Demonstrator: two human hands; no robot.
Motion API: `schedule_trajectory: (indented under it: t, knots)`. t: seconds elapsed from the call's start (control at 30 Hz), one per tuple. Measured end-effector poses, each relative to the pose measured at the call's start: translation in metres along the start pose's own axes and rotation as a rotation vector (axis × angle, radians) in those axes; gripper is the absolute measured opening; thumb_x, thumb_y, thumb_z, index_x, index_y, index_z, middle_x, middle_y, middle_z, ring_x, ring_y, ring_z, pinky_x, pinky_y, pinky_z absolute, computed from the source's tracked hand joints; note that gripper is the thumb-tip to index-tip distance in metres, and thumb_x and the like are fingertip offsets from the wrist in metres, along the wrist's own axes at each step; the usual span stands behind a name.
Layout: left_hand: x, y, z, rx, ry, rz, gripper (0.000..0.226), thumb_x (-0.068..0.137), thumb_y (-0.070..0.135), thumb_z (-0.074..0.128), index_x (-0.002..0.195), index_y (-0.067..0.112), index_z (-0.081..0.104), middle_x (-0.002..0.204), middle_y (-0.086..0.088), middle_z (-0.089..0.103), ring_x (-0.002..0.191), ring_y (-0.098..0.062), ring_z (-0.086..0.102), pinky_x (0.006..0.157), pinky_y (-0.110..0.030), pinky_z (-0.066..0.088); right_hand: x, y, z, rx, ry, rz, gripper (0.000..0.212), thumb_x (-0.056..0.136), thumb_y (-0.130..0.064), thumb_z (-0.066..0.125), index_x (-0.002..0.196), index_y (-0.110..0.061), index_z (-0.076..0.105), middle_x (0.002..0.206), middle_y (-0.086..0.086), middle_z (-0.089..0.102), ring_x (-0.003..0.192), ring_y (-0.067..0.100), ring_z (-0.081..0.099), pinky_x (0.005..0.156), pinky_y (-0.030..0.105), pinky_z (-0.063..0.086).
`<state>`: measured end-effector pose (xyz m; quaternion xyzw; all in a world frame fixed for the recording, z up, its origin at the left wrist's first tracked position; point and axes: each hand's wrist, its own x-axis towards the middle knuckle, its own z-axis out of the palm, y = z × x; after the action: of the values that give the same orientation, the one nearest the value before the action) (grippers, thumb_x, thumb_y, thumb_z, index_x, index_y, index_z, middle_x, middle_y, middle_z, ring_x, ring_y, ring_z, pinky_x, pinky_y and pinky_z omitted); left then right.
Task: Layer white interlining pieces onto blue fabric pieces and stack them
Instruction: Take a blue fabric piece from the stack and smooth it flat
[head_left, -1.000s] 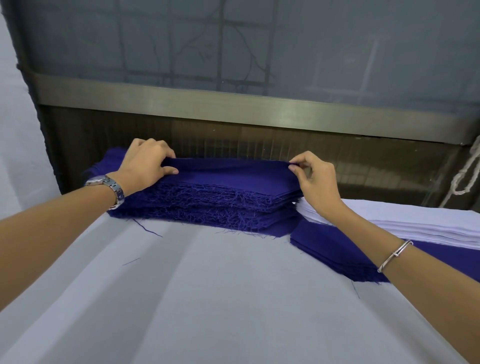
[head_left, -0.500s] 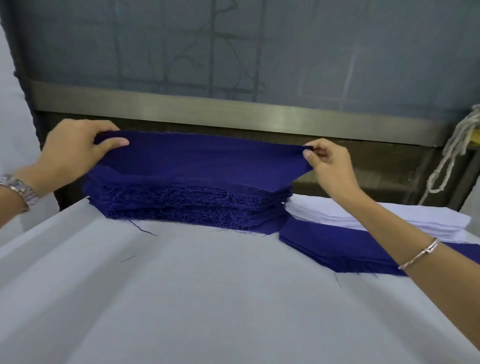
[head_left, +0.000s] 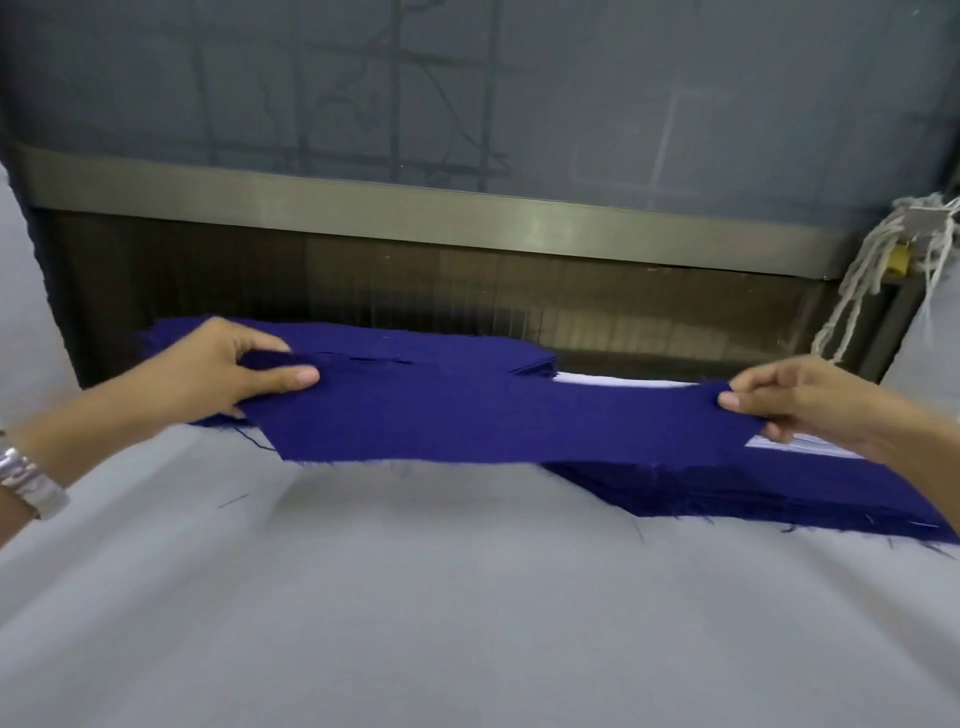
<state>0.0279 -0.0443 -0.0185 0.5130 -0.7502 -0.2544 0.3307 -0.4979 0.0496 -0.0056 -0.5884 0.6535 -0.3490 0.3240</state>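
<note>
Piece of dark blue fabric (head_left: 493, 415), pinched by left hand (head_left: 218, 374) and right hand (head_left: 810, 405), has come off its frayed stack (head_left: 415, 345) for layering.

The blue piece (head_left: 493, 415), pinched by the left grip (head_left: 218, 374) and right grip (head_left: 800, 400), has left the pile (head_left: 441, 345) and moved down-right toward mid-frame.

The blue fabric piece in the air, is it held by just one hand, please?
No, the left hand pinches one end of the blue fabric piece and the right hand the other.
</note>
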Motion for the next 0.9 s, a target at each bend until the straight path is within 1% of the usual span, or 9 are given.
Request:
schedule_trajectory:
  t: [0.1,0.2,0.37,0.43,0.53,0.6,0.67,0.73,0.9]
  knots:
    - [-0.010,-0.005,0.020,0.005,-0.122,-0.066,0.032,0.067,0.050,0.070,0.087,0.026,0.076,0.077,0.009,0.076,0.064,-0.007,0.070,0.044,-0.016,0.048,-0.013,0.029,-0.008,-0.063,-0.135,0.063,0.029,0.075,-0.031,0.078,0.071,-0.004,0.067,0.062,0.018,0.053,0.046,0.014,0.046,0.045,0.020,0.043]
    - [-0.019,-0.009,0.037,-0.061,-0.194,-0.086,0.034,0.066,0.052,0.071,0.083,0.024,0.080,0.074,0.001,0.076,0.054,-0.006,0.064,0.040,-0.013,0.040,-0.020,0.050,-0.012,-0.060,-0.236,0.119,0.024,0.074,-0.028,0.079,0.064,-0.011,0.066,0.056,0.014,0.051,0.043,0.016,0.043,0.045,0.020,0.041]
    - [-0.030,-0.023,0.051,-0.057,-0.273,-0.096,0.032,0.069,0.055,0.070,0.085,0.030,0.081,0.063,-0.003,0.071,0.044,-0.004,0.051,0.038,-0.014,0.035,-0.022,0.069,-0.017,-0.126,-0.338,0.187,0.031,0.076,-0.032,0.086,0.074,-0.009,0.065,0.066,0.017,0.051,0.052,0.018,0.045,0.048,0.020,0.041]
    - [-0.034,-0.032,0.053,-0.010,-0.274,-0.080,0.040,0.068,0.059,0.070,0.082,0.023,0.080,0.055,-0.004,0.064,0.042,-0.007,0.046,0.040,-0.016,0.034,-0.022,0.075,-0.017,-0.146,-0.355,0.183,0.035,0.073,-0.036,0.088,0.077,-0.009,0.065,0.065,0.016,0.050,0.051,0.017,0.046,0.048,0.019,0.040]
    - [-0.038,-0.038,0.059,0.066,-0.288,-0.065,0.042,0.067,0.064,0.068,0.077,0.025,0.078,0.051,-0.004,0.061,0.043,-0.009,0.046,0.045,-0.017,0.036,-0.024,0.077,-0.015,-0.171,-0.377,0.181,0.028,0.075,-0.035,0.086,0.074,-0.015,0.066,0.061,0.010,0.053,0.048,0.015,0.048,0.047,0.018,0.039]
    - [-0.038,-0.041,0.064,0.161,-0.263,-0.015,0.044,0.067,0.070,0.062,0.075,0.030,0.076,0.051,0.000,0.060,0.045,-0.005,0.044,0.049,-0.018,0.036,-0.025,0.077,-0.014,-0.199,-0.384,0.178,0.024,0.077,-0.035,0.083,0.071,-0.018,0.066,0.060,0.008,0.053,0.048,0.014,0.047,0.046,0.019,0.037]
    - [-0.038,-0.045,0.068,0.327,-0.192,0.055,0.061,0.066,0.079,0.053,0.073,0.021,0.071,0.046,0.006,0.050,0.044,-0.006,0.038,0.050,-0.020,0.034,-0.027,0.074,-0.013,-0.227,-0.385,0.190,0.023,0.079,-0.035,0.080,0.070,-0.019,0.066,0.060,0.007,0.053,0.049,0.013,0.045,0.046,0.019,0.033]
    - [-0.038,-0.049,0.070,0.493,-0.129,0.106,0.072,0.065,0.085,0.045,0.071,0.016,0.064,0.046,0.007,0.048,0.044,-0.008,0.040,0.051,-0.023,0.035,-0.029,0.072,-0.012,-0.258,-0.387,0.207,0.023,0.081,-0.034,0.079,0.069,-0.020,0.065,0.061,0.008,0.052,0.051,0.013,0.044,0.047,0.018,0.031]
    - [-0.040,-0.054,0.073,0.581,-0.055,0.145,0.077,0.065,0.091,0.041,0.070,0.016,0.059,0.049,0.009,0.052,0.048,-0.006,0.047,0.050,-0.022,0.037,-0.031,0.072,-0.013,-0.322,-0.407,0.241,0.026,0.078,-0.036,0.080,0.067,-0.020,0.063,0.061,0.007,0.052,0.050,0.013,0.045,0.047,0.018,0.029]
